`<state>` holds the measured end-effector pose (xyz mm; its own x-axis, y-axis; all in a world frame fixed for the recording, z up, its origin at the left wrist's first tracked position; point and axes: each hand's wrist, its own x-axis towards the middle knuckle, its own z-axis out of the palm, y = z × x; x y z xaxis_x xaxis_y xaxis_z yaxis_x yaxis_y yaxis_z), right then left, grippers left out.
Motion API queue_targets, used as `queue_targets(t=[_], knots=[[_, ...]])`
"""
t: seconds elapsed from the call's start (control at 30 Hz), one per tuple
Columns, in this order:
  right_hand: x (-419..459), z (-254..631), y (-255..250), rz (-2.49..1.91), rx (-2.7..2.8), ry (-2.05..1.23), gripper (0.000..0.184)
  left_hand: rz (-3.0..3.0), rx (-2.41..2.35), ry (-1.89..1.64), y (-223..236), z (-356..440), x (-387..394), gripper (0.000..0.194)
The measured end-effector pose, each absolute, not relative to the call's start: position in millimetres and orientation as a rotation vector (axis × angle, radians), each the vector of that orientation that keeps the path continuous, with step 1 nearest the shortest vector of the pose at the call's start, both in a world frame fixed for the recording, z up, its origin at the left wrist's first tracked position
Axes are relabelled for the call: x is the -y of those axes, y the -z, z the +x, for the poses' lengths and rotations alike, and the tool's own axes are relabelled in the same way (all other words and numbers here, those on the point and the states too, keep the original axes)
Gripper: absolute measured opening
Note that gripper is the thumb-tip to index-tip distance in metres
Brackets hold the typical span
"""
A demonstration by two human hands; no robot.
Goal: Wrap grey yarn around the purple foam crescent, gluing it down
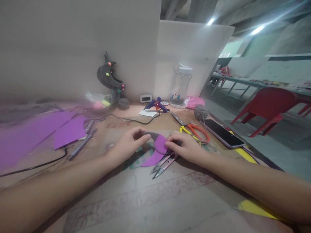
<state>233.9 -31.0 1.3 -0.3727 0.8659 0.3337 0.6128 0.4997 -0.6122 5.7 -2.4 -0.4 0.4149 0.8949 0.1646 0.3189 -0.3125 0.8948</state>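
A small purple and grey crescent (160, 144) hangs between my hands above the table. My left hand (136, 139) pinches its grey tip between thumb and fingers. At its right edge, my right hand (182, 145) is closed on the purple part, and the fingertips hide some of it. Just below lies a flat purple crescent-shaped piece (152, 160), partly covered by the one I hold. Pink-handled thread snips (164, 165) rest under my right hand, blades pointing toward me.
Behind stand a glue gun (156, 104), a small digital clock (146, 98), a clear bottle (181, 85) and a dark crescent ornament (108, 76). Orange-handled scissors (198, 131), grey yarn (201, 112) and a phone (223, 133) lie right. Purple sheets (69, 131) and a pen (81, 145) lie left.
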Motion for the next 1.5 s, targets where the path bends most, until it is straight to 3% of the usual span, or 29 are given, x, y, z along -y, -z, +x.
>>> queue_targets(t=[0.2, 0.37, 0.73, 0.97, 1.23, 1.5], knots=[[27.3, 236.0, -2.3, -1.257, 2.072, -0.706, 0.031, 1.73, -0.957, -0.823, 2.4, 5.5, 1.0, 0.032], [27.4, 235.3, -1.0, -1.206, 2.164, -0.686, 0.029, 1.789, -0.993, -0.815, 2.5, 3.4, 0.3, 0.03], [16.3, 254.9, -24.1, -1.242, 2.214, -0.323, 0.021, 1.701, -1.037, -0.806, 2.7, 4.7, -0.3, 0.028], [-12.1, 263.0, -36.4, -1.351, 2.204, -0.188, 0.026, 1.585, -1.019, -0.936, 7.0, 7.5, -5.0, 0.017], [-119.5, 260.5, -25.6, -1.642, 1.915, -0.2, 0.053, 1.491, -0.96, -0.992, 5.3, 9.3, -6.5, 0.01], [-173.6, 249.0, -1.1, -1.779, 2.091, -0.23, 0.034, 1.502, -0.942, -0.962, 14.4, 9.1, -8.1, 0.01]])
